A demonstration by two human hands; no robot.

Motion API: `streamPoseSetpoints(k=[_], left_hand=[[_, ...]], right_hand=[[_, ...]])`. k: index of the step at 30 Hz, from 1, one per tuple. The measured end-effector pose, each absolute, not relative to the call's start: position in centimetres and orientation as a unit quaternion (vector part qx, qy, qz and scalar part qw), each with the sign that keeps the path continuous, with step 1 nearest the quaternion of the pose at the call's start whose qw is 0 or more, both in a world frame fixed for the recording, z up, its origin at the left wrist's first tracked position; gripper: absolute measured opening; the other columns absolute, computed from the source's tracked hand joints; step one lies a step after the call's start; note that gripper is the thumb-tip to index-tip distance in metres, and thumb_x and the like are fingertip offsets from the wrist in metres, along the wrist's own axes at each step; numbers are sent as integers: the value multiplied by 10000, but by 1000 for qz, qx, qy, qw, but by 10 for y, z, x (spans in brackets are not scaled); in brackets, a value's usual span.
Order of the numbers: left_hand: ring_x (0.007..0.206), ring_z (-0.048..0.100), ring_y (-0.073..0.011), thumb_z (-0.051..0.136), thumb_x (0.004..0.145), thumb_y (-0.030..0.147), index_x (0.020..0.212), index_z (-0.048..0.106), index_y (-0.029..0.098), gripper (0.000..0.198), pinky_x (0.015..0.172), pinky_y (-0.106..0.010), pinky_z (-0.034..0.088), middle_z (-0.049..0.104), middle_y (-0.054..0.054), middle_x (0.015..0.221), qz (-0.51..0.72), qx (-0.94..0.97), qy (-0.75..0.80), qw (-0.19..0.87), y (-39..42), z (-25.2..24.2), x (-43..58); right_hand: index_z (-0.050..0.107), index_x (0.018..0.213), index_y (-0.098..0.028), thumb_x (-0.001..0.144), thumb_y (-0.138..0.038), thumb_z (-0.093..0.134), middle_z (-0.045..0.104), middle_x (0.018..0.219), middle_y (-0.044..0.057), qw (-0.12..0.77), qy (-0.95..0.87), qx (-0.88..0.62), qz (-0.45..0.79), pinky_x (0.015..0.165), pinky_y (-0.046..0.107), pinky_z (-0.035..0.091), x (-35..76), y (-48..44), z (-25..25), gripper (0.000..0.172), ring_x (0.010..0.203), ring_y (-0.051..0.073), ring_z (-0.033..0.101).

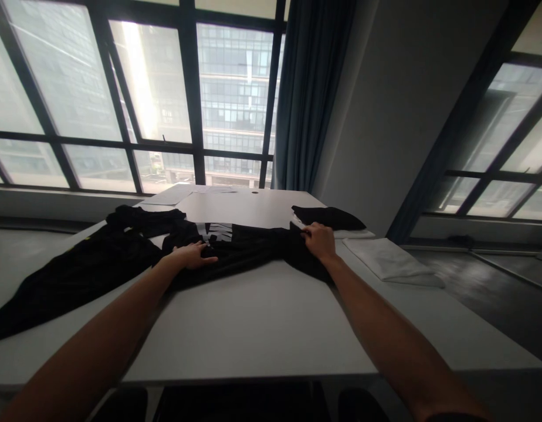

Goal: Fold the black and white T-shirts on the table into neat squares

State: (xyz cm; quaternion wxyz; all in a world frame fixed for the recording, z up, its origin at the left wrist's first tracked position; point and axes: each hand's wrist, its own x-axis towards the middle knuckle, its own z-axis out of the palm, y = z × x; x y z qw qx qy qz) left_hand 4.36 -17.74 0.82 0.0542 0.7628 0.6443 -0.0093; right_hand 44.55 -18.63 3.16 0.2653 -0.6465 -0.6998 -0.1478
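A black T-shirt [249, 245] with a white and grey print lies stretched sideways across the white table. My left hand [194, 256] rests on it beside the print, palm down with the fingers spread. At the other end of the shirt, my right hand [319, 239] has its fingers pinched on the black cloth. Just beyond that hand lies a folded black garment [335, 218] with white cloth under it. To the left, a second black garment [90, 264] is spread out and hangs toward the table's left edge.
Folded white cloth [388, 262] lies on the right side of the white table [244, 334]. Papers [169, 194] are at the far left corner. Windows, a blue curtain [312, 88] and a pillar [398, 111] stand behind the table.
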Motion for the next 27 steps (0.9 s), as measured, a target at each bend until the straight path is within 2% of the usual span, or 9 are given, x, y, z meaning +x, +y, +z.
streamPoseSetpoints(k=[3,6,8,10,14,16,20,24,27], left_hand=[[1455,218,-422,318,876,742,1538,318,218,845,1096,-699,198,197,-153,1610,-16,736,676,40,-179,5,58],[1437,283,-396,220,949,644,1512,371,230,715,1095,-705,181,277,-142,1592,8,740,672,28,-177,10,60],[1388,387,-368,194,980,573,1424,505,255,629,1092,-654,258,423,-120,1528,28,743,668,16,-177,19,55],[1292,509,-340,289,969,536,1289,632,267,541,1050,-540,385,581,-102,1396,48,750,660,-7,-177,27,50],[1136,627,-294,579,827,502,1164,704,267,430,915,-351,501,703,-69,1204,39,790,612,-3,-180,34,48],[1141,627,-287,639,776,490,1201,688,257,487,933,-330,493,690,-69,1238,8,809,588,19,-180,32,47],[1221,582,-296,693,703,461,1421,510,221,779,1002,-329,458,589,-99,1389,-41,809,579,90,-179,30,33],[1388,405,-331,758,589,467,1537,311,218,1077,1109,-364,364,305,-108,1589,-107,797,573,157,-183,35,11],[1412,353,-360,817,479,412,1513,361,256,1141,1106,-382,366,225,-96,1619,-135,800,563,159,-193,45,1]], right_hand=[[699,1068,-140,942,-295,468,672,1110,161,397,-659,-604,-211,991,448,369,435,-199,53,305,1104,303,564],[701,1009,-154,926,-439,517,712,928,116,365,-760,-535,-51,833,378,459,436,-217,77,350,895,258,634],[714,966,-167,892,-563,537,703,750,63,264,-817,-502,99,677,319,473,442,-227,86,440,682,207,636],[727,922,-172,868,-618,541,693,684,45,220,-810,-525,139,605,296,460,448,-231,86,487,580,179,616],[753,914,-188,850,-504,624,747,876,71,234,-776,-582,62,710,303,500,455,-219,62,347,755,205,677],[746,1050,-210,817,-445,681,741,1057,79,189,-795,-569,96,833,320,512,459,-209,45,337,945,236,681],[591,1353,-232,695,-474,795,587,1381,113,71,-770,-616,150,1017,400,456,476,-195,24,730,1218,309,575],[427,1485,-188,714,-566,758,495,1467,144,14,-714,-675,186,1058,381,422,493,-194,25,921,1298,315,508],[433,1480,-178,680,-571,782,507,1455,147,-12,-699,-692,179,1062,371,415,495,-196,31,957,1290,317,515]])
